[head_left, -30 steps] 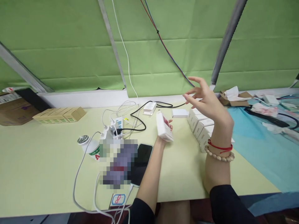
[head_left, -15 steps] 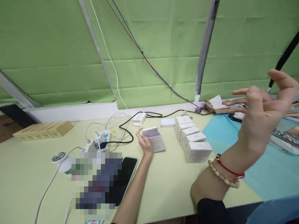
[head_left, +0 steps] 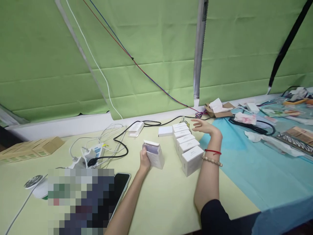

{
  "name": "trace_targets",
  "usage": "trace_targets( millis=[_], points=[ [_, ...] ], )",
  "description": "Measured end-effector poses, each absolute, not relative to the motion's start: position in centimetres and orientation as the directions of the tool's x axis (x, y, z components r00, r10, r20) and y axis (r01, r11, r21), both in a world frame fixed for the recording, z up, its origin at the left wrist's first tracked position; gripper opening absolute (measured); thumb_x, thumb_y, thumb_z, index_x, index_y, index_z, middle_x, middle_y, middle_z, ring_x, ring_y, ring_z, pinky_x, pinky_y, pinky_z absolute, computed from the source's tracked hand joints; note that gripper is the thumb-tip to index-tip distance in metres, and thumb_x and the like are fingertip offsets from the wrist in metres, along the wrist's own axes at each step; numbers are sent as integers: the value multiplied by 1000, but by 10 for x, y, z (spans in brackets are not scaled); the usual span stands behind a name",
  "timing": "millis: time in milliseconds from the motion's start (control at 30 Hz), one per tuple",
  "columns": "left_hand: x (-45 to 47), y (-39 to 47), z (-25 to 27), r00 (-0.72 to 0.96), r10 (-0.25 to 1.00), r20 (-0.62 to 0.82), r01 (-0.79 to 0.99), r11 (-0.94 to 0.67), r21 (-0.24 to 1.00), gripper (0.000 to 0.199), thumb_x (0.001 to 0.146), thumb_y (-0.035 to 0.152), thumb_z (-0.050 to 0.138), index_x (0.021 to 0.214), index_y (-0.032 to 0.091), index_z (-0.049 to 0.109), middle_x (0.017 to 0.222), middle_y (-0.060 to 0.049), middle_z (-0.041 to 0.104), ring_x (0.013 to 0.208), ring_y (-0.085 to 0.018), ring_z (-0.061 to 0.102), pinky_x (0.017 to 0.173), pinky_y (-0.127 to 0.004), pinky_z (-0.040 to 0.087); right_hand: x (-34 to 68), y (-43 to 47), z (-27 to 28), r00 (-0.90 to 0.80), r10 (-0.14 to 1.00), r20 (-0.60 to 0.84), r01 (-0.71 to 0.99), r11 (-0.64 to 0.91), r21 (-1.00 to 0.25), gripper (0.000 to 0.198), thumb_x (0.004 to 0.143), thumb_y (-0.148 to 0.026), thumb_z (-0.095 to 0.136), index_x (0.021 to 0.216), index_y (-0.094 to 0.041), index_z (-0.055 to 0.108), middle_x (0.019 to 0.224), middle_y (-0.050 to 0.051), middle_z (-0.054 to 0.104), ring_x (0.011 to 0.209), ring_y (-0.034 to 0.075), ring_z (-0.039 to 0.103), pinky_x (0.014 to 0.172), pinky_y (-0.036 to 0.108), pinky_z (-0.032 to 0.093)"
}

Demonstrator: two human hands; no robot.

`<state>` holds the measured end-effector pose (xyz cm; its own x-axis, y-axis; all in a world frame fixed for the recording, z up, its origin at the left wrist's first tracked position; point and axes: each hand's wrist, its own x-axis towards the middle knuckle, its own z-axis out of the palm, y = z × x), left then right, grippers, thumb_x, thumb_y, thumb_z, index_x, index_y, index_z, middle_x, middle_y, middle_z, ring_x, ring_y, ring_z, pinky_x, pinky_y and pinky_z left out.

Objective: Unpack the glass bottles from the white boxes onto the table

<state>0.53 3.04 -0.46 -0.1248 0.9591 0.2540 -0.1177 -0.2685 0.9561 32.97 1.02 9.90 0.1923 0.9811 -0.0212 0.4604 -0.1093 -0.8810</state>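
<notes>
My left hand (head_left: 144,160) grips a small white box (head_left: 156,159) by its left side, the box standing on the table with its upper end facing me. That end shows a purplish-grey panel and a raised flap. To its right stands a row of several white boxes (head_left: 192,160), one behind another. My right hand (head_left: 206,126) hovers at the far right end of this row, fingers stretched out and apart, with nothing seen in it. A red cord and a beaded bracelet circle the right wrist.
Two more white boxes, one flat (head_left: 165,131) and one tilted (head_left: 136,129), lie behind. Black cable (head_left: 122,141), white plugs (head_left: 84,158), a phone (head_left: 121,186) and brown cartons (head_left: 50,146) occupy the left. Blue sheeting (head_left: 246,163) with assorted clutter covers the right, near an opened brown carton (head_left: 221,109).
My right hand has come down and leftward from high on the right to beside the row of boxes. My left hand has tipped its box more upright. The view has turned right.
</notes>
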Motion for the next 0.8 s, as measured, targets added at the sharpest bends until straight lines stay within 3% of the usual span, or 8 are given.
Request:
trace_targets(
  millis=[100,233,300,400,500,667,800],
  points=[
    [3,34,-9,-129,962,242,-148,-260,954,53,66,67,48,61,15,57,55,-2,61,51,-15,54,50,-25,42,341,8,84,157,972,-176,435,-228,-871,79,67,-20,72,139,-22,41,127,15,54,110,21,58,89,31,48],
    [3,36,-10,-135,963,232,-143,-251,957,54,66,67,47,64,15,58,58,-3,64,53,-16,57,53,-27,44,348,8,73,170,923,-345,414,-385,-825,84,63,-22,75,139,-25,40,129,14,53,111,23,57,91,34,46],
    [4,36,-8,-145,961,234,-135,-254,958,54,65,68,47,63,15,57,57,-3,63,52,-16,56,53,-27,43,346,12,68,187,933,-307,374,-357,-856,90,61,-22,76,141,-25,37,132,15,50,112,24,57,91,36,47],
    [6,34,-5,-154,959,236,-124,-256,959,54,65,69,47,62,16,56,57,-3,63,52,-16,56,52,-27,43,343,20,60,250,966,-69,271,-138,-953,93,60,-21,72,144,-25,32,139,16,43,116,25,54,93,35,46],
    [7,32,-2,-144,963,227,-116,-244,963,55,65,69,46,63,16,57,56,-4,62,52,-17,56,52,-28,43,340,29,53,267,960,90,225,29,-974,83,62,-23,68,140,-24,41,138,13,44,121,24,50,99,35,42],
    [6,31,-5,-99,967,234,-107,-244,964,57,66,71,44,64,15,58,58,-4,63,53,-17,56,54,-28,43,335,43,40,140,990,6,240,-28,-970,65,59,-25,71,123,-26,58,127,10,56,117,25,52,93,36,45],
    [5,32,-6,-63,966,252,-82,-257,963,57,68,70,42,61,15,57,56,-4,61,52,-16,54,52,-27,41,331,52,29,44,999,-29,202,-38,-979,52,55,-21,73,106,-24,63,99,4,67,96,22,61,78,32,50]
  ],
)
